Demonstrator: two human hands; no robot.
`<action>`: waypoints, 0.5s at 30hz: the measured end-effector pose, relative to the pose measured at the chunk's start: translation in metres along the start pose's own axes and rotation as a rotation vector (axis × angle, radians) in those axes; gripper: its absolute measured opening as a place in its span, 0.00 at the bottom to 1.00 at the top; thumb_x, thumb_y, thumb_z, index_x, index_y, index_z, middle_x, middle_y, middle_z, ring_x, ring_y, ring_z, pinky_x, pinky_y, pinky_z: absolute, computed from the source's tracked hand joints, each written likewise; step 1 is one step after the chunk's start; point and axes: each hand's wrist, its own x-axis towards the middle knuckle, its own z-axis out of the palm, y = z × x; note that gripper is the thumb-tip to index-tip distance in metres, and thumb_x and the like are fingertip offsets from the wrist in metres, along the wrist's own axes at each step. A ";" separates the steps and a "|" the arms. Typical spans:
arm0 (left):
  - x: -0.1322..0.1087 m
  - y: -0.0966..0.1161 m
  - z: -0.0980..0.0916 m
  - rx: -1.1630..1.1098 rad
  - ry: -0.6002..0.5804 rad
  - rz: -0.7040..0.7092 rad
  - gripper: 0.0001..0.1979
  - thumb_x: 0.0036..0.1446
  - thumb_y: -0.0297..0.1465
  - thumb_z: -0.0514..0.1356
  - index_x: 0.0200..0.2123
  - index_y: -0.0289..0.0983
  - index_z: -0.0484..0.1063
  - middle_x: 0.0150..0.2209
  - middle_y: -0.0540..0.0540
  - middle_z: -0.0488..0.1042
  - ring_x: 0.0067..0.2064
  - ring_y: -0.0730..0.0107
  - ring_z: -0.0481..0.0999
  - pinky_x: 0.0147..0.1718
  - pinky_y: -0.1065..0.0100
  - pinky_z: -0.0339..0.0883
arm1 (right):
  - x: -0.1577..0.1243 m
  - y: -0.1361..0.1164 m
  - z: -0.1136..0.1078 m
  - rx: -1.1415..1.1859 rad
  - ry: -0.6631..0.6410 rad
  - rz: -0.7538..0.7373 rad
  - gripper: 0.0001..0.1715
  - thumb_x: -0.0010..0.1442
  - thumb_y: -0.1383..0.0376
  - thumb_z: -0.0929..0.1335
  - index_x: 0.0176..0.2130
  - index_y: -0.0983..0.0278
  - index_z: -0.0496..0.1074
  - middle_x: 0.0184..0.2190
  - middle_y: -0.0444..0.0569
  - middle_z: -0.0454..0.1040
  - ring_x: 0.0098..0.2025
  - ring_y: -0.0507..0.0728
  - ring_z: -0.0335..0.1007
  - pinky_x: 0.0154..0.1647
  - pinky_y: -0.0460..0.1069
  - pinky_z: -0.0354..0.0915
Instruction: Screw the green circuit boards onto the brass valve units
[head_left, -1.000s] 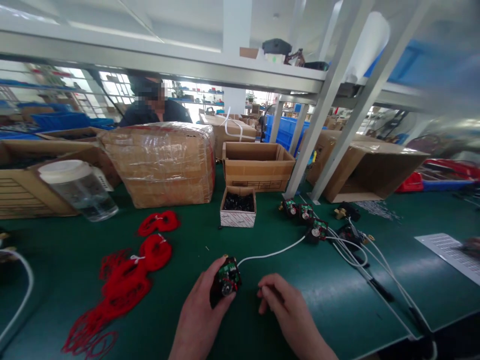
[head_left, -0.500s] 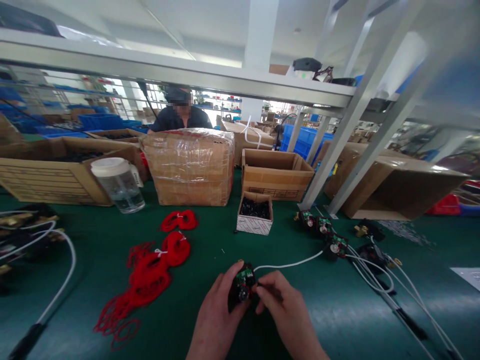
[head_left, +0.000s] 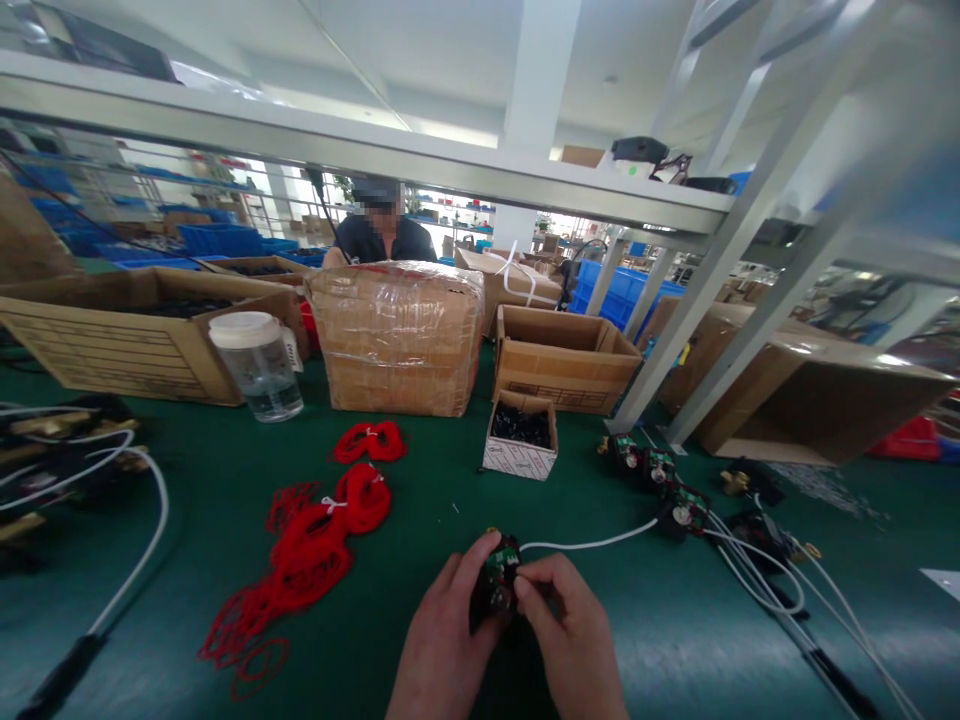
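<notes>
My left hand (head_left: 448,635) is wrapped round a small black housing with a green circuit board (head_left: 502,566) and a round part at its near end. It sits low over the table in front of me. My right hand (head_left: 574,625) has thumb and forefinger pinched at the board's right side; whatever lies between those fingertips is too small and hidden to make out. From the housing's far side a white cable (head_left: 592,546) runs right, towards similar units with green boards (head_left: 686,510).
Red wire bundles (head_left: 311,555) lie to the left on the green table. Ahead stand a small box of black parts (head_left: 521,460), a taped carton (head_left: 397,345) and a water jug (head_left: 259,370). Metal shelf posts (head_left: 682,310) rise at right. A person (head_left: 386,235) is beyond the carton.
The view has shifted slightly, so things appear further right. My right fingertips have closed in on the board's edge, higher up than before. My left hand keeps its hold on the housing.
</notes>
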 end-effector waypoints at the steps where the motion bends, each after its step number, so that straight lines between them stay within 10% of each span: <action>1: 0.000 -0.001 0.000 0.001 -0.003 0.000 0.32 0.54 0.27 0.59 0.63 0.49 0.65 0.61 0.47 0.71 0.62 0.61 0.71 0.63 0.57 0.62 | 0.000 -0.001 0.000 -0.006 0.005 0.000 0.08 0.61 0.60 0.67 0.34 0.60 0.74 0.32 0.45 0.74 0.35 0.57 0.70 0.38 0.48 0.65; 15: 0.003 -0.004 0.001 0.007 -0.028 -0.019 0.33 0.53 0.27 0.58 0.64 0.51 0.64 0.63 0.50 0.69 0.63 0.61 0.69 0.65 0.56 0.59 | 0.001 -0.008 0.011 0.096 0.043 0.113 0.09 0.59 0.58 0.66 0.30 0.59 0.65 0.27 0.42 0.69 0.30 0.56 0.67 0.32 0.48 0.64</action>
